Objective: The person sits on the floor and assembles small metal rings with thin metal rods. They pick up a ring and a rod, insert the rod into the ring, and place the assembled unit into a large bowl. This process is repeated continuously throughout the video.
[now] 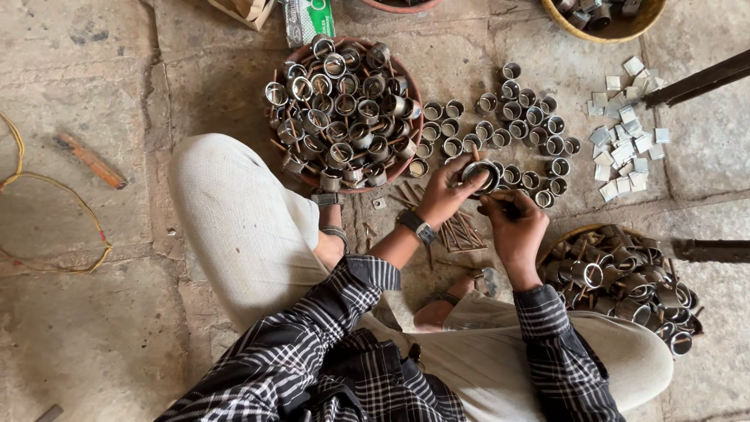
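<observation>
My left hand (444, 190) grips a small round metal cup (479, 175) just above the stone floor; a thin brown stick pokes up at the cup's rim. Close beside it, my right hand (512, 227) is closed, pinching what looks like a small brown stick near the cup. Below both hands lies a loose pile of short brown sticks (461, 233). Several finished-looking metal cups (523, 129) stand in rows on the floor just beyond my hands.
A reddish bowl (400, 74) heaped with metal cups sits ahead left. A woven basket (569, 233) of metal cups sits at right. Small square metal pieces (625, 141) lie far right. My crossed legs, a yellow cord (55, 227) and dark bars (695, 82) are around.
</observation>
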